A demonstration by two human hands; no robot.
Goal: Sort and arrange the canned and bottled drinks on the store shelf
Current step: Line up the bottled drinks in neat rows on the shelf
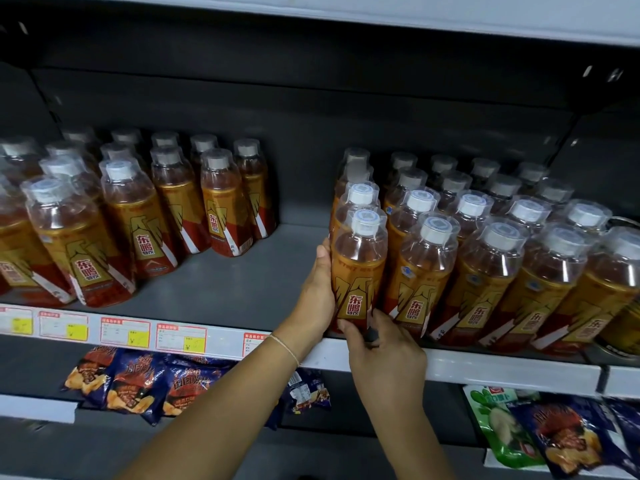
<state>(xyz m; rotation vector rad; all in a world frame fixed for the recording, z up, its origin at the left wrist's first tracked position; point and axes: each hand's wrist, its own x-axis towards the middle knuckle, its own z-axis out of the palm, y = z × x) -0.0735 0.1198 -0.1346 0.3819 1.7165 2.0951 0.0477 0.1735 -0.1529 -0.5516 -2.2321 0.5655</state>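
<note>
An amber drink bottle (358, 268) with a gold and red label and a white cap stands at the front edge of the grey shelf (239, 282), at the head of the leftmost row of the right group (491, 258). My left hand (317, 292) grips its left side. My right hand (384, 355) holds its base from the front, fingers curled round the bottom. A second group of the same bottles (131, 216) stands to the left, with a bare gap of shelf between the two groups.
Price tags (126, 332) line the shelf's front rail. Snack bags (138, 382) hang below on the left and more bags (540, 431) on the right. A can (623, 327) stands at the far right edge. Another shelf runs overhead.
</note>
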